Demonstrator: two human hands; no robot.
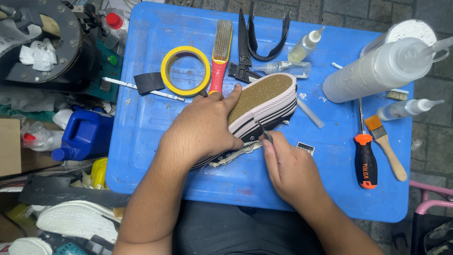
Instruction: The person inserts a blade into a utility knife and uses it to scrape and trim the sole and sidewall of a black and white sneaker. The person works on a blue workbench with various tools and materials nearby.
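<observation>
Head view: left hand (203, 127) holds one sneaker with a rough tan sole (262, 101) on the blue plastic desk (155, 141); right hand (290, 167) pinches one thin metal tool (265, 133).

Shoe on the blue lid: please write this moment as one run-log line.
left hand: holds shoe sole-up | right hand: thin tool at sole edge | surface: blue lid

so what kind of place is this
Probably a shoe repair bench: the left hand steadies a sneaker on a blue lid, beside glue bottles and a wire brush.
</observation>
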